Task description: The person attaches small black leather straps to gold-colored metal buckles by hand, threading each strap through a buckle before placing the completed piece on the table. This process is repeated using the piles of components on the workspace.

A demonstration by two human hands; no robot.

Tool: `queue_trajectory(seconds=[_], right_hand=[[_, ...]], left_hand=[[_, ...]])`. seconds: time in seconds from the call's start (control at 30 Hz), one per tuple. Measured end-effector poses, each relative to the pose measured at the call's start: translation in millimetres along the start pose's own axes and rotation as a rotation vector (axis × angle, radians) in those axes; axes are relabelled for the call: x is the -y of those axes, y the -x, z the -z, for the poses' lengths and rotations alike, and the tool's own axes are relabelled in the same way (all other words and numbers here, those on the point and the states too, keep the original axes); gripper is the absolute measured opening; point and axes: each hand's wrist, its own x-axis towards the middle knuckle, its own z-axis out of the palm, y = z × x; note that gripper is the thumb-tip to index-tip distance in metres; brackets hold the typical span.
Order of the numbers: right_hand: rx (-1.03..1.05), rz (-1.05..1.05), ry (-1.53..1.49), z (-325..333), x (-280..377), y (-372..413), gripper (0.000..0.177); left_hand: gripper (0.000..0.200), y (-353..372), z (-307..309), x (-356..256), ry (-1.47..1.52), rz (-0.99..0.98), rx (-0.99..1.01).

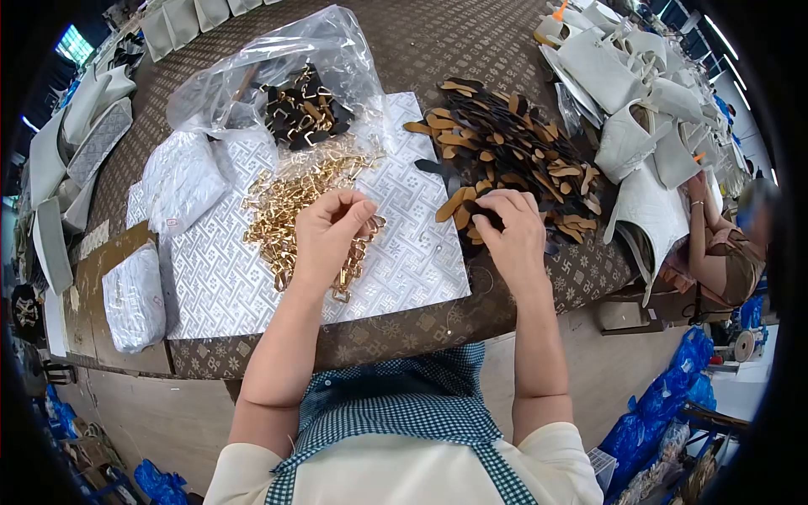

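Observation:
My left hand (333, 234) is closed in a pinch over the right side of a heap of gold metal buckles (273, 202). A gold buckle (378, 223) shows at its fingertips. My right hand (515, 231) is at the near edge of a large pile of black and tan leather tabs (539, 151). Its thumb and fingers curl around a dark leather tab (491, 220), partly hidden by the fingers. The buckles lie on a white-and-grey patterned sheet (404, 269), which reaches under the left edge of the tab pile.
A clear plastic bag (219, 93) lies behind the buckles, beside black tabs fitted with gold buckles (307, 114). White wrapped packages (135, 299) sit at the left. Pale bag pieces (648, 143) are stacked at the right, near another person (715, 252). A brown patterned cloth (471, 42) covers the table.

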Motion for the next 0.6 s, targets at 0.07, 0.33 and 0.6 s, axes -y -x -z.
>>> queue_trajectory(seconds=[0.07, 0.33, 0.6], right_hand=[[-0.045, -0.01, -0.021, -3.5, 7.5, -2.5, 0.02], [0.18, -0.161, -0.749, -34.8, 70.8, 4.5, 0.009], [0.182, -0.259, -0.553, -44.9, 72.4, 4.7, 0.016]], left_hand=[[0.016, 0.1, -0.5, -2.0, 0.092, 0.042, 0.038], [0.025, 4.4, -6.0, -2.8, 0.207, 0.131, 0.075], [0.021, 10.2, -9.8, -7.1, 0.211, 0.121, 0.131]])
